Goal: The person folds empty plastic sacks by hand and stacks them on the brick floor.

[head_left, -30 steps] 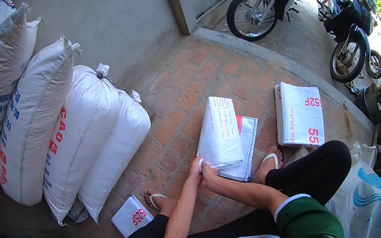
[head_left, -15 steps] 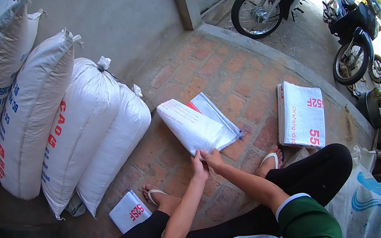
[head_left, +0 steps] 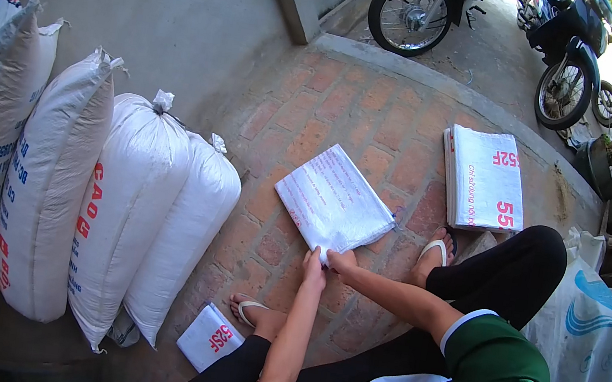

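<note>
A white woven plastic sack (head_left: 337, 195) with faint red print lies folded flat on the brick floor before me. Its near edge is pinched in my left hand (head_left: 314, 264) and my right hand (head_left: 341, 262), which are side by side, almost touching. Both hands are closed, thumbs on top of the sack. Beyond my right foot, a neat stack of folded white sacks (head_left: 483, 181) with red lettering rests on the floor. Another folded sack (head_left: 210, 338) with red letters lies by my left foot, partly hidden behind my leg.
Full, tied white sacks (head_left: 137, 198) stand in a row against the wall at the left. Two motorbikes (head_left: 413, 14) are parked beyond the raised concrete edge (head_left: 446, 86). At my right sits a large pale bag (head_left: 586, 340) with blue wave marks.
The sack's raised, curled far end has swung right and come down flat, covering the piece beneath it. Both hands keep their hold on the near edge.
</note>
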Tool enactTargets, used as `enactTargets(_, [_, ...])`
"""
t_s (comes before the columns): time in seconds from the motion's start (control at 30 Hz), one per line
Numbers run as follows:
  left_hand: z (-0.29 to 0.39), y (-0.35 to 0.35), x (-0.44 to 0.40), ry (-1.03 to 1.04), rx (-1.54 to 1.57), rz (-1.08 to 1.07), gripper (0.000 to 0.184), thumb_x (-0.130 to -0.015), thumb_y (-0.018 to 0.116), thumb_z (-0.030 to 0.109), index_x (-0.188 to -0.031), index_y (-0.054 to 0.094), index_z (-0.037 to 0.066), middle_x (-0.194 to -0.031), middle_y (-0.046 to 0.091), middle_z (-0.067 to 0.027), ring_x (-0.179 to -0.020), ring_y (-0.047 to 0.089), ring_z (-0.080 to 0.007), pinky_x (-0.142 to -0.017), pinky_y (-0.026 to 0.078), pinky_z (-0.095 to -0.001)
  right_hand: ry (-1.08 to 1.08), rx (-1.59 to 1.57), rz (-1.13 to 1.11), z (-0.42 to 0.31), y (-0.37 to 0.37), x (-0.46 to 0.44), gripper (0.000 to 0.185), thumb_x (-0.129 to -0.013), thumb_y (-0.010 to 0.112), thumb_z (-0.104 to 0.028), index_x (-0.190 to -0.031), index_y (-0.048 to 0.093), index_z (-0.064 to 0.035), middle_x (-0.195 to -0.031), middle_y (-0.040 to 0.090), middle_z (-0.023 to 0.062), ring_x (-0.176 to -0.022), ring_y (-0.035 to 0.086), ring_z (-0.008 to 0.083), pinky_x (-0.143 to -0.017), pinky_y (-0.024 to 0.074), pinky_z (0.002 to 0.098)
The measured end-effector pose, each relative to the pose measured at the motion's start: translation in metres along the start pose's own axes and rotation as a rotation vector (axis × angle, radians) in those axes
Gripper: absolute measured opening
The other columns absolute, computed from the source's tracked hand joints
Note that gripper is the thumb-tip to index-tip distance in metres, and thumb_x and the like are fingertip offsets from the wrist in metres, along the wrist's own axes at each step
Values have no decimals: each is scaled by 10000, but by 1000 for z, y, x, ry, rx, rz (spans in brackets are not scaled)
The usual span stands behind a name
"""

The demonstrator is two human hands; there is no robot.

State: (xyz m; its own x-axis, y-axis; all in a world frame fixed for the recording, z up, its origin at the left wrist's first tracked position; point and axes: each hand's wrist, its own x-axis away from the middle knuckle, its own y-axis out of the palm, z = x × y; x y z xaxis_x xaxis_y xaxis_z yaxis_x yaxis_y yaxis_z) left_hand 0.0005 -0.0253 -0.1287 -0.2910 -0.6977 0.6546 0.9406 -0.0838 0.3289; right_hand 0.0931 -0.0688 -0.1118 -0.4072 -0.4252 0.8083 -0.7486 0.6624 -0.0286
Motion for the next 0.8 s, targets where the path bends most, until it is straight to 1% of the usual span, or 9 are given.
enactTargets(0.07, [-2,1,1,-1,-14,0,383,-1013,558,264,-1327,517,49,-1201,616,-94,-1048,605,-216,-866,498,-376,17,114,-32,-4,-7,-6,406,-857,718,-264,-1073,658,75,-1008,696,191,-844,687,249,-671,555,375])
enactTargets(0.17, [-2,6,3,11,-32,1,359,-1016,556,259,-1306,524,50,-1186,622,-93,-1032,607,-210,-858,498,-375,-240,339,151,6,-7,-18,415,-791,737,-299,-995,686,60,-979,709,203,-871,700,296,-713,564,395])
enactTargets(0.27, [-4,8,3,18,-13,10,326,-1016,551,242,-1276,534,46,-1175,626,-96,-1028,608,-209,-856,497,-377,-138,27,74,-12,-15,9,604,-745,759,-347,-1121,639,110,-1087,688,237,-941,688,362,-823,555,424])
enactTargets(0.37, [-1,17,9,18,32,65,314,-998,559,218,-1247,546,26,-1174,626,-109,-1034,605,-217,-863,492,-376,-25,-174,335,-15,-6,9,766,-749,764,-350,-1296,477,103,-1276,587,270,-1143,605,368,-952,502,439])
enactTargets(0.47, [-2,14,6,43,23,155,363,-960,573,230,-1239,550,-1,-1187,622,-133,-1058,597,-244,-893,481,-372,54,-369,394,-35,-13,18,915,-761,781,-356,-1394,273,65,-1395,477,274,-1241,525,363,-1038,437,445])
enactTargets(0.57, [-7,2,-8,82,-82,220,463,-910,598,270,-1264,531,-22,-1209,606,-151,-1090,587,-268,-922,474,-374,79,-469,532,-48,-17,2,943,-789,795,-382,-1398,202,28,-1400,470,267,-1239,511,367,-1078,396,446])
enactTargets(0.67, [9,5,-1,116,-161,182,578,-871,630,312,-1319,488,-25,-1256,577,-153,-1130,576,-279,-938,475,-393,61,-382,621,-46,-18,-1,1004,-771,812,-452,-1429,254,62,-1413,487,252,-1271,511,344,-1062,421,396])
enactTargets(0.77, [56,37,22,141,-91,116,598,-934,608,312,-1367,434,-61,-1346,547,-194,-1219,559,-290,-1010,454,-403,-23,-364,484,-25,-17,-2,946,-815,785,-482,-1422,324,78,-1426,494,241,-1284,514,327,-1076,406,390])
enactTargets(0.8, [65,35,13,174,-110,99,583,-936,616,299,-1358,443,-63,-1332,556,-192,-1202,568,-287,-999,459,-398,-23,-373,468,-19,-14,3,917,-827,776,-479,-1415,352,82,-1420,505,240,-1282,520,324,-1074,408,390])
